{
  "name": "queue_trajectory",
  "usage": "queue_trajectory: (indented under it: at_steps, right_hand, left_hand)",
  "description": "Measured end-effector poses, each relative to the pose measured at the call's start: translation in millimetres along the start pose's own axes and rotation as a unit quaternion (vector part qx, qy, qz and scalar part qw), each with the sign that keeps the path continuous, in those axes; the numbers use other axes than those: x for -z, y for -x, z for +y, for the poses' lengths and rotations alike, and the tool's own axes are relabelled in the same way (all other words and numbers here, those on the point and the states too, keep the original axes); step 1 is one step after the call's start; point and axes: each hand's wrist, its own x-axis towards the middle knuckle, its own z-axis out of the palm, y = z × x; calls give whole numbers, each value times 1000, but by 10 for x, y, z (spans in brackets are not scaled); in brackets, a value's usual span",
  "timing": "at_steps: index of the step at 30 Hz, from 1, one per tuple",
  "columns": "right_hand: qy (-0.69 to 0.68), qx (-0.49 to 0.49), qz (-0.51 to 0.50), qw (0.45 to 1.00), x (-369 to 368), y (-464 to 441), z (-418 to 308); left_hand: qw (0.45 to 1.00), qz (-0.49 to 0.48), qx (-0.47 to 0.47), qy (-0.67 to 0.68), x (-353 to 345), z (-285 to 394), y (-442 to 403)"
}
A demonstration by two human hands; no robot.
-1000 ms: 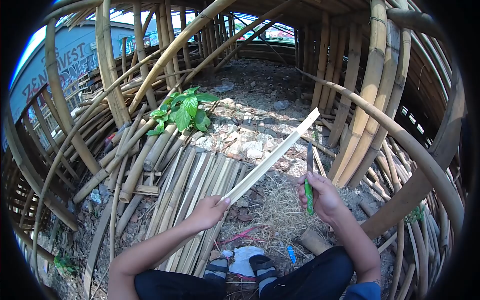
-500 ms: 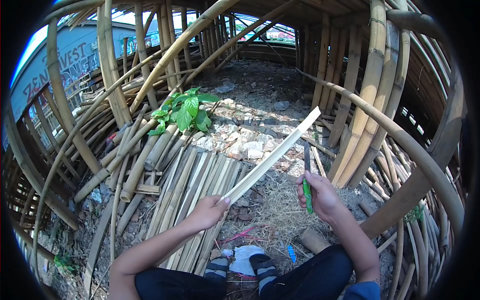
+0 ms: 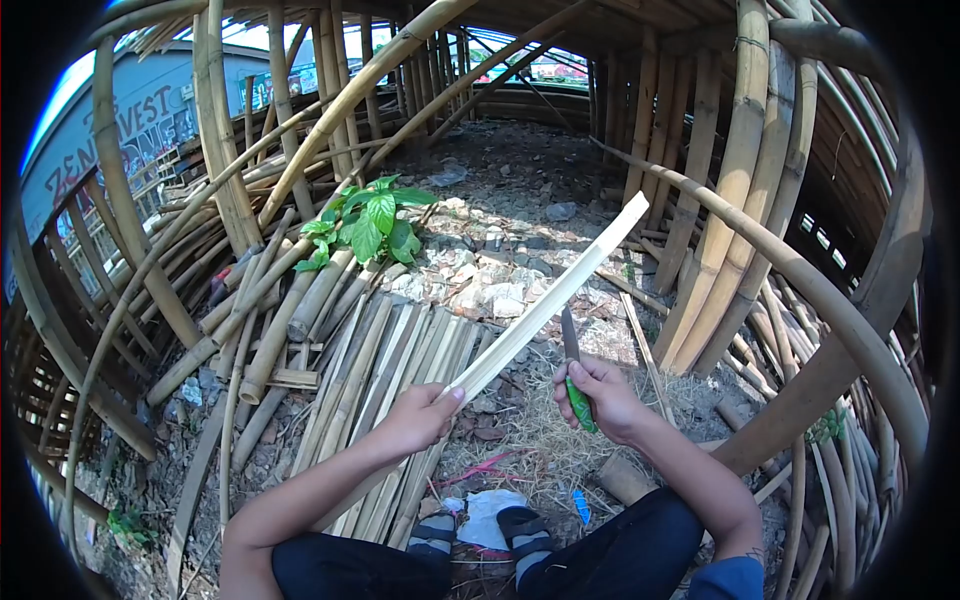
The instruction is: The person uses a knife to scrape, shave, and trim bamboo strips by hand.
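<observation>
My left hand point(image 3: 418, 418) is closed around the lower end of a pale split bamboo strip point(image 3: 545, 305), which slants up and away to the right. In my right hand point(image 3: 598, 398) is a knife point(image 3: 571, 335) with a green handle, gripped in the fist. Its dark blade points upward, its tip close to the strip's lower edge; whether they touch I cannot tell. Below and left of my left hand, a row of split bamboo strips point(image 3: 385, 350) lies on the ground, partly hidden by my forearm.
Bamboo poles point(image 3: 285, 300) are piled at the left beside a leafy green plant point(image 3: 370, 230). Upright bamboo posts point(image 3: 735, 200) and a long curved pole point(image 3: 790, 260) stand at the right. Dry shavings point(image 3: 550, 410) and rubble point(image 3: 500, 290) cover the ground ahead. A blue scrap point(image 3: 581, 506) lies near my feet.
My right hand has moved left with the knife, bringing the blade near the strip. The strip's far end has risen slightly; my left hand keeps its hold.
</observation>
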Motion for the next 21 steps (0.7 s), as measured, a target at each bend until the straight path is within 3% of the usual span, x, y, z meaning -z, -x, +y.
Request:
queue_trajectory:
  at_steps: [7, 21]
  right_hand:
    - [92, -23, -52, 994, -162, -59, 41]
    - [101, -36, -53, 993, -180, -57, 4]
  left_hand:
    - [1000, -12, -15, 5, -39, 39, 4]
    - [1000, -15, -10, 18, -22, 69, 29]
